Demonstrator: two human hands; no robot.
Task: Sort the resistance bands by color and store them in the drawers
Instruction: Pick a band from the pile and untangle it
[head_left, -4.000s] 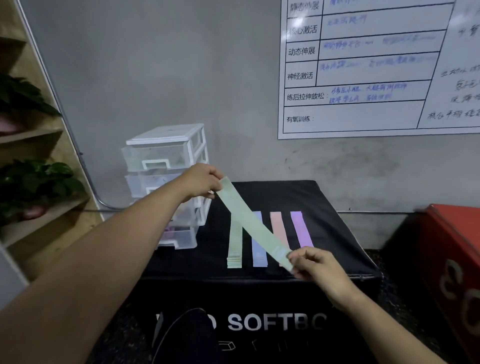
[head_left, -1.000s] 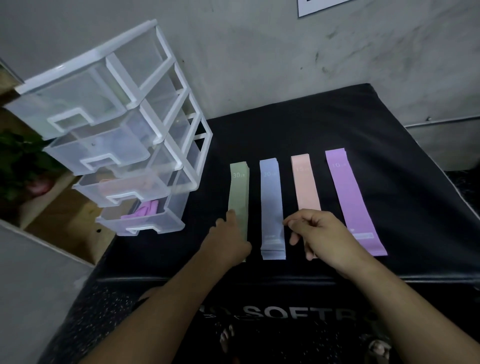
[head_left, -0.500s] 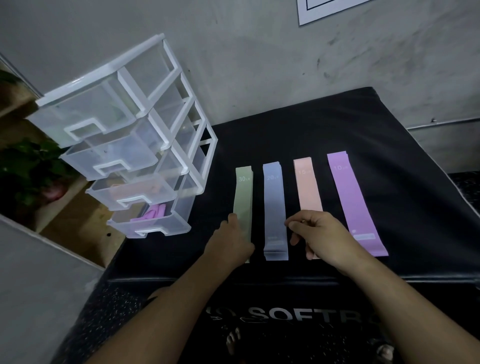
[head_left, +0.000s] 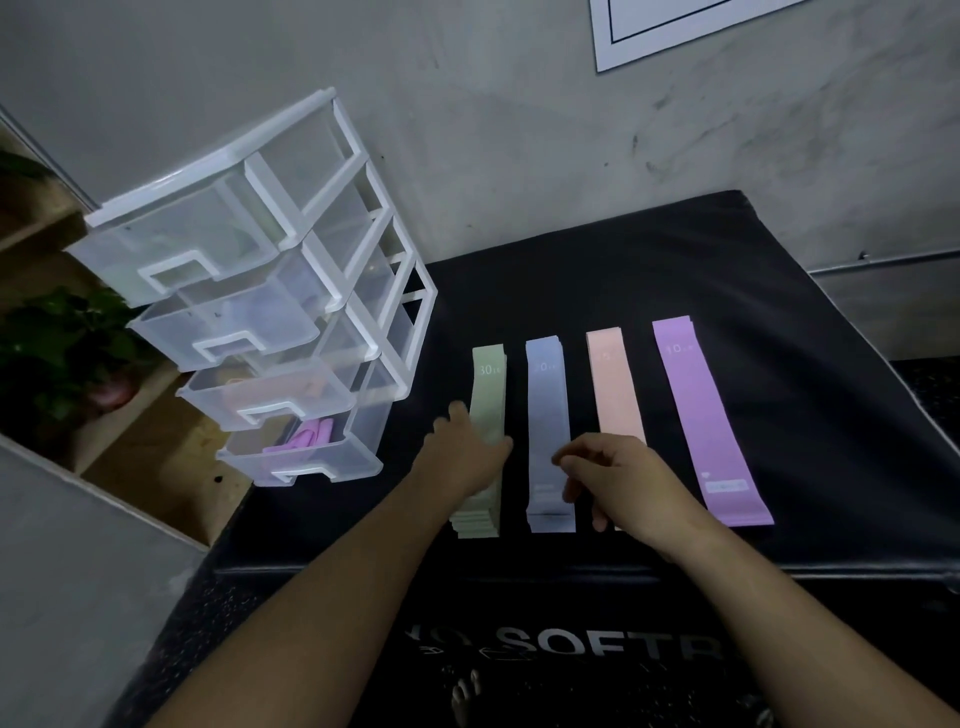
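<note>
We log: left grip (head_left: 465, 460) clasps green bands (head_left: 488, 384) | right grip (head_left: 623, 483) curled above peach bands (head_left: 613, 384), hold unclear.

Left hand (head_left: 462, 460) grips the green bands (head_left: 489, 395), right hand (head_left: 623, 483) curled nearby.

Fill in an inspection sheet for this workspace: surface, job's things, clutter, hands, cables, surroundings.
Surface: black padded box top, bands laid in a row.
Job's things: green bands, blue bands, peach bands and purple bands lie side by side; drawer unit at left, drawers pulled forward, purple pieces in the lowest.
Clutter: nothing seen.
Hands: left hand grips the green bands; right hand, fingers curled, over blue and peach bands, hold unclear.
Cables: nothing seen.
Surroundings: grey wall, whiteboard corner, wooden shelf, plant.
</note>
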